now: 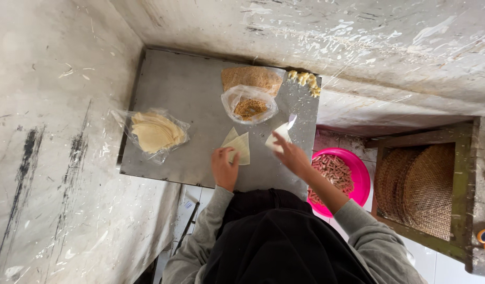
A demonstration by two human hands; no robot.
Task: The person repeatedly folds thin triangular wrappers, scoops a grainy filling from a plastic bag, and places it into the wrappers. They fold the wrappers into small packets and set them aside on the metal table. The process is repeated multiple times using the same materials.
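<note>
2 hands worked at 1 grey metal table (179,105). On it lay 3 plastic bags: 1 clear bag of pale round wrappers (155,131) at the left, 1 open bag of brown filling (250,104) near the middle, and 1 fuller bag of crumbs (252,78) just behind it. 1 small heap of yellowish pieces (306,81) sat at the far right corner. 2 or 3 triangular wrapper pieces (240,146) overlapped in front of the open bag; the exact count could not be told.

The table stood in a corner between 2 rough, whitewashed and scratched walls, over a pale tiled floor. To the right, below table height, 1 pink bowl (361,176) held reddish-brown rolled pieces, and 1 wooden frame (466,184) held stacked woven trays.

The left hand (224,167) rested with fingers curled down on the near edge of the triangular pieces, pressing them to the table. The right hand (288,151) pinched 1 pale folded wrapper (279,138) between its fingertips, lifted just off the table's right side. That wrapper looked thin, cream-coloured and creased.
</note>
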